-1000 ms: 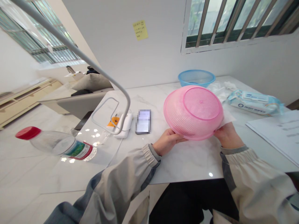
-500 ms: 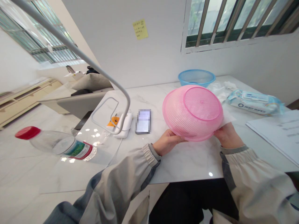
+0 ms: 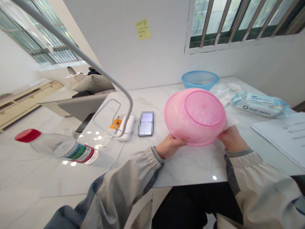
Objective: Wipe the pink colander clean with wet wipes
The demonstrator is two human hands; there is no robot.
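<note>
A pink mesh basket (image 3: 195,116) is held up over the table, tilted so that its round base faces me. My left hand (image 3: 170,146) grips its rim at the lower left, with the fingers behind it. At the lower right of the rim is my right hand (image 3: 232,138), its fingers mostly hidden by the basket. A thin white wipe (image 3: 232,121) sticks out beside the basket just above that hand and seems to be held in it.
Behind the basket stands a blue basket (image 3: 200,79). To the right lie crumpled plastic (image 3: 222,93), a wipes pack (image 3: 259,105) and papers (image 3: 283,136). On the left are a phone (image 3: 146,124), a white stand (image 3: 127,95) and a large bottle (image 3: 59,148).
The pink basket has shifted slightly left and down and turned a little in my hands. Both hands have stayed nearly in place.
</note>
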